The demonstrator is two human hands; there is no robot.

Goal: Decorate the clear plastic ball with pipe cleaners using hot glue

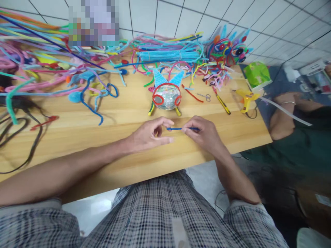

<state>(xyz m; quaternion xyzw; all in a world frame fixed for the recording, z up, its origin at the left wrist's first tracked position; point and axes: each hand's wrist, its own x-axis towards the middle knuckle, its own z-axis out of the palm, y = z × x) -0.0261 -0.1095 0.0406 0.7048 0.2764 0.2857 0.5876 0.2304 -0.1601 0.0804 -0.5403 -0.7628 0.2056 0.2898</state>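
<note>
A short dark-blue pipe cleaner [176, 128] lies level above the table, pinched near its middle by my right hand [201, 132]. At its left end, my left hand [152, 133] curves around with the thumb spread away from the fingers; the tip is close to the fingertips, and whether they touch I cannot tell. Just beyond both hands stands a clear round figure [167, 97] with red pipe-cleaner rings, two light-blue pointed ears and yellow-green legs. A red pipe cleaner [192, 93] rests to its right.
Small scissors [207, 97], a yellow utility knife [221, 101] and a yellow glue gun [247, 100] lie to the right. Bundled blue pipe cleaners [169, 55] and finished colourful figures [227, 50] line the wall. Loose pipe cleaners cover the left side; another person's arm [281, 110] shows at right.
</note>
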